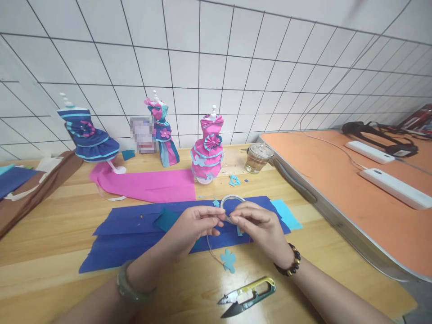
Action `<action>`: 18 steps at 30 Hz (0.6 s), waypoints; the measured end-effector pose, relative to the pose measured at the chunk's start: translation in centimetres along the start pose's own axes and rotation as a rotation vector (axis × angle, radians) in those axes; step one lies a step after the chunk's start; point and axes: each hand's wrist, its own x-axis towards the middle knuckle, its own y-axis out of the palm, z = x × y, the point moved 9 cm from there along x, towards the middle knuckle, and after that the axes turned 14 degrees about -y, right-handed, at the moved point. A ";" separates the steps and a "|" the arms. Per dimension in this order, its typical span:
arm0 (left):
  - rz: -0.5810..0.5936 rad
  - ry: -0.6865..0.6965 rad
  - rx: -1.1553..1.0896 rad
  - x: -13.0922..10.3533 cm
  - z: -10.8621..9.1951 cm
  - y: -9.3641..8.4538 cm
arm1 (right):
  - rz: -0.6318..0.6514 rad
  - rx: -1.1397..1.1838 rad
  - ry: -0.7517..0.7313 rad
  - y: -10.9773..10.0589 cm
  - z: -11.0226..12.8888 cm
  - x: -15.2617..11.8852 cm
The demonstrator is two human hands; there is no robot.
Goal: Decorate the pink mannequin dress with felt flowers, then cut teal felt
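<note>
My left hand (pixel 199 225) and my right hand (pixel 259 227) meet above dark blue paper (pixel 135 221), fingertips pinched almost together. What they pinch is too small to make out. A pale ring like a tape roll (pixel 232 197) shows right behind the fingertips; whether it is held or lies on the paper, I cannot tell. Below my left hand, a thin strand (pixel 209 247) runs down to a light blue flower cut-out (pixel 228 260) on the table. Closer to me lie thread snips (pixel 248 297) with a yellow and green handle, blades pointing left.
Three small dress forms stand behind: a navy dress (pixel 91 139), a multicolour dress (pixel 164 130) and a pink dress (pixel 207 148). Pink paper (pixel 162 185) lies before them. A lidded glass cup (pixel 258 158) stands right of them. An orange table (pixel 334 180) adjoins, holding white power strips (pixel 396 186).
</note>
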 end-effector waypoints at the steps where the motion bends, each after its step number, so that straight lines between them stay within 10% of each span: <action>1: -0.021 0.019 0.053 0.0 0.0 0.0 | -0.013 0.061 0.087 0.1 -0.8 -0.2; 7: 0.045 -0.032 0.123 0.2 0.8 0.8 | 0.026 0.147 0.163 1.1 -1.5 -0.6; 18: 0.130 -0.099 -0.290 -0.1 1.0 0.8 | 0.250 -0.432 -0.435 1.9 2.2 -0.7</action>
